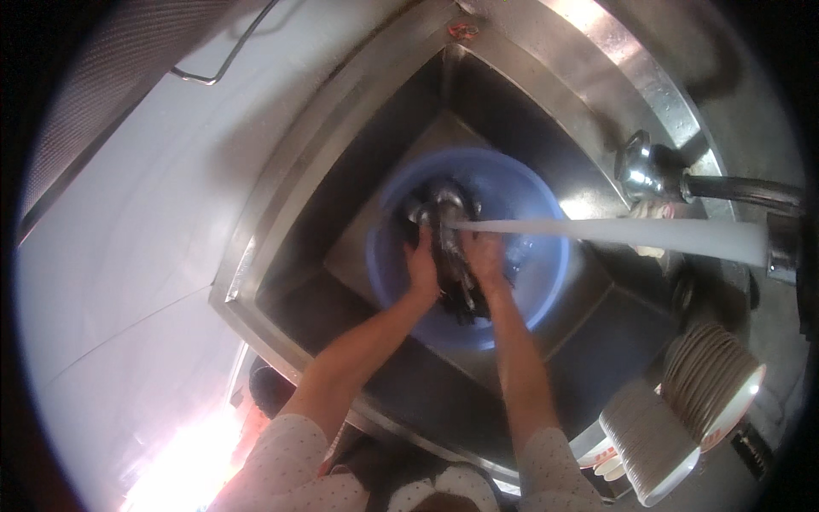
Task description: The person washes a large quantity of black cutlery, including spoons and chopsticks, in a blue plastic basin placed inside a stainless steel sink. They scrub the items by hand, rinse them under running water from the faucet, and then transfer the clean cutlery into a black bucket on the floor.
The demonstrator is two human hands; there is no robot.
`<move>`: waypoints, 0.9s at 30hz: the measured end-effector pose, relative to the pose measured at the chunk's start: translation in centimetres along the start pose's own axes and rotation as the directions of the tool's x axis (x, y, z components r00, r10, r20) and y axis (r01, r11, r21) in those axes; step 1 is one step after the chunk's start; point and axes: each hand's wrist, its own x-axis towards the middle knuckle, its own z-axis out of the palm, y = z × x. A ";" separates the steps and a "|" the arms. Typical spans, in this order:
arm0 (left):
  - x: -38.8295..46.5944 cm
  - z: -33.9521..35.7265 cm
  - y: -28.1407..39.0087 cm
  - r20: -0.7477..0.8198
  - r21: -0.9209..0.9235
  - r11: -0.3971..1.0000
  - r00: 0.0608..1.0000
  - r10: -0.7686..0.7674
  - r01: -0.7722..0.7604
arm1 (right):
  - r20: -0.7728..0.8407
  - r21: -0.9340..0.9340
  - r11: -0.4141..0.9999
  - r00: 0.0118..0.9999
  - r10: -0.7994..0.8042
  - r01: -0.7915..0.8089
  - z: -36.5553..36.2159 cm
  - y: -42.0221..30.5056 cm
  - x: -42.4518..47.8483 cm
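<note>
A blue plastic basin (563, 253) stands in a deep stainless steel sink (377, 400). Inside it is a bunch of shiny and dark metal utensils (453, 246), which look like spoons or other cutlery; blur hides their exact kind. My left hand (422, 265) clasps the bunch from the left side. On the opposite side, my right hand (483, 256) grips it, partly covered by the water. A thick stream of water (614, 232) pours from the faucet (782, 248) at the right onto the utensils between my hands.
Two stacks of plates, one nearer (649, 441) and one farther (710, 377), stand at the lower right by the sink. A chrome fitting on a pipe (646, 169) juts over the right rim. A small red item (463, 31) lies at the far corner. A white wall (147, 211) borders the left.
</note>
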 end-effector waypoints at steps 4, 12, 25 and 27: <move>6.2 -4.0 -3.3 0.138 0.740 0.605 0.947 0.290 -0.293 | 0.223 -0.145 0.985 0.966 0.128 -0.097 -2.8 -5.9 -2.3; 4.3 -3.8 1.4 0.209 0.737 0.585 0.937 0.279 -0.338 | 0.101 0.187 0.980 0.994 0.042 -0.060 -7.5 2.0 -0.2; 10.6 -6.6 -4.1 0.504 0.850 0.012 0.821 0.267 -0.526 | 0.216 -0.109 0.994 0.975 0.048 -0.025 -2.3 -8.9 -3.8; 12.1 -8.8 -5.6 0.551 0.813 -0.015 0.762 0.342 -0.581 | 0.271 -0.127 0.991 0.963 -0.015 0.051 -3.3 -8.8 -4.4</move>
